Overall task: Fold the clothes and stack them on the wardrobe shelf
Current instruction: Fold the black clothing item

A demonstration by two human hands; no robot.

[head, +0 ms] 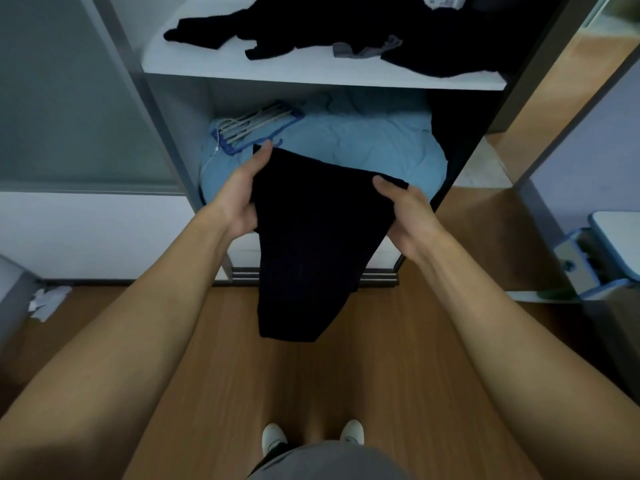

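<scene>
Held up before the open wardrobe: a black garment, gripped at its top corners by left hand and right hand, thumbs on the near face, fingers curled behind. Hanging down over the wooden floor. Heaped unfolded on the white wardrobe shelf above: dark clothes and a grey piece. Below, a blue duvet under a blue hanger rack.

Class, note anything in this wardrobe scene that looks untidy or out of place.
Crumpled, unfolded dark clothes sprawl across the white upper wardrobe shelf instead of sitting in a stack. Scraps of white paper litter the wooden floor at lower left.
</scene>
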